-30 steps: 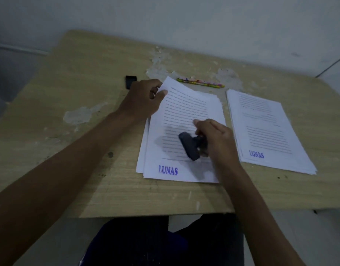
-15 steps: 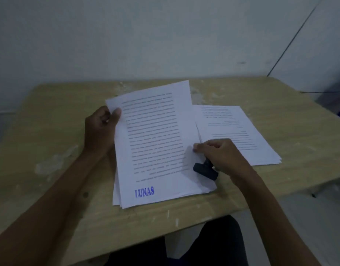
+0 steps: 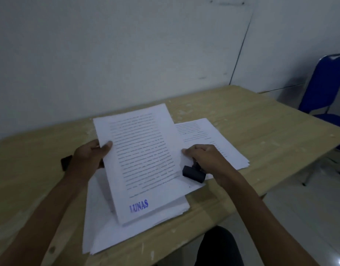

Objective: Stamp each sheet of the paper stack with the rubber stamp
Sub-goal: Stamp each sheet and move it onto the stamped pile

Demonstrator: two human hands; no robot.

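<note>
So the person is sitting at the table (image 3: 261,135) with a stamped sheet (image 3: 144,162) up off the pile, and it's pretty clear why it's being held the way it is. The left hand (image 3: 88,160) is pinching the sheet's left edge, thumb on top and fingers underneath, which is keeping the page tilted up and off the stack (image 3: 111,233) below. The right hand (image 3: 205,160) is doing double duty: its fingers are curled around the stamp (image 3: 193,173), and its fingertips are also touching the sheet's right edge, I'm guessing so the stamp never has to get put down between pages. The stamp is sitting low, just beside the sheet's right edge and over the paper underneath. The blue LUNAS mark (image 3: 138,206) is showing near the sheet's bottom left, so this one looks done. There's a second pile (image 3: 219,143) lying just to the right, partly under the right hand, which I'd say is where finished pages are going, so the sheet is probably heading there. A small dark thing (image 3: 66,162) is peeking out behind the left hand, maybe an ink pad, can't tell. A blue chair (image 3: 326,87) is standing off to the right.
</note>
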